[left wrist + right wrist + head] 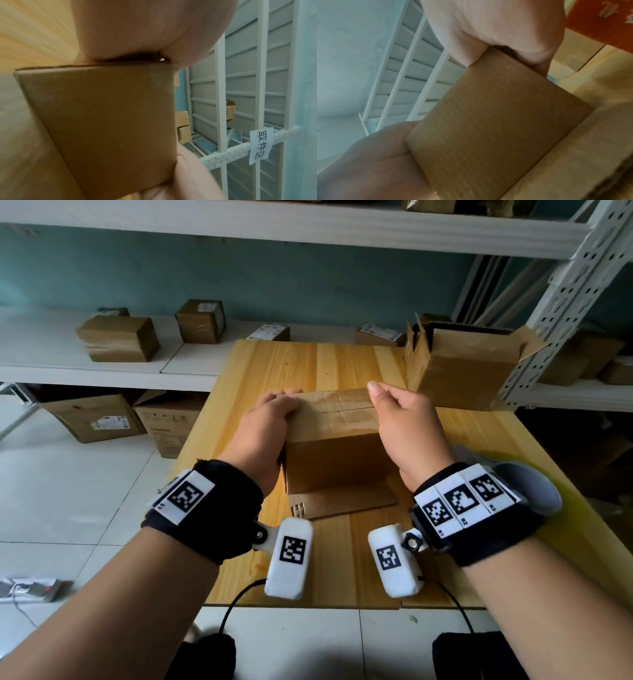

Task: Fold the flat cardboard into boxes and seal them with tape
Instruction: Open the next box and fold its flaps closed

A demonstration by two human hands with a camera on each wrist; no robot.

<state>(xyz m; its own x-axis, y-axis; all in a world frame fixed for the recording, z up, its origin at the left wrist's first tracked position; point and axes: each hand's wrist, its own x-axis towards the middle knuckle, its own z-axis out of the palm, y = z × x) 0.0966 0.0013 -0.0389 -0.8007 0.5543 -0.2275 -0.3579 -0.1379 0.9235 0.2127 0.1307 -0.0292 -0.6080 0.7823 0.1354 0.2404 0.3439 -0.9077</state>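
We grip a small brown cardboard box [334,440] standing on the pale wooden table [342,364], our left hand [263,429] clasping its left side and our right hand [404,426] its right, top flaps closed; an open-flapped brown carton [459,371] stands behind.
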